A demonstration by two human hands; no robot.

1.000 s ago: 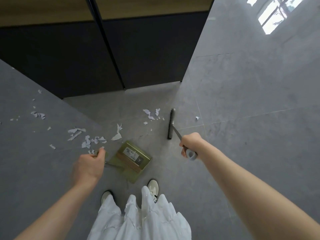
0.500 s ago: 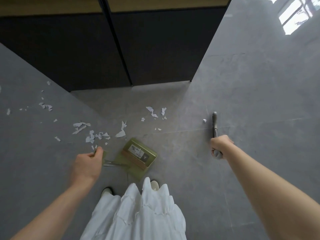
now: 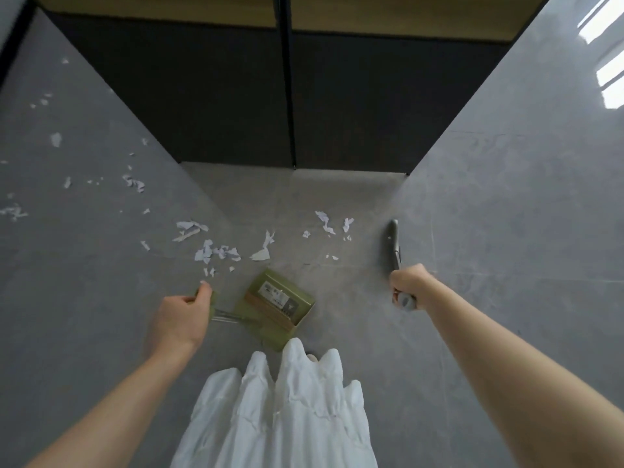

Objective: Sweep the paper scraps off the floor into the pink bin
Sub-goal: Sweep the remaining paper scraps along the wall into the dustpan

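White paper scraps (image 3: pixel 216 253) lie scattered on the grey floor ahead and to the left, with a smaller cluster (image 3: pixel 326 222) further right. My left hand (image 3: pixel 180 319) grips the handle of an olive-green dustpan (image 3: pixel 278 304), whose pan sits on the floor just in front of my feet. My right hand (image 3: pixel 407 287) grips the handle of a grey broom (image 3: pixel 393 239); its head stands on the floor to the right of the scraps. No pink bin is in view.
A dark cabinet front (image 3: pixel 236 96) with a vertical black seam closes off the floor ahead. More scraps (image 3: pixel 133 184) trail off to the far left. My white skirt (image 3: pixel 280 410) hangs at the bottom centre. Bare grey tile (image 3: pixel 506 214) stretches to the right.
The broom head swung from beside the middle scraps out to the right, then came partway back towards them. The dustpan stayed in place. The camera tilted up and the view shifted.
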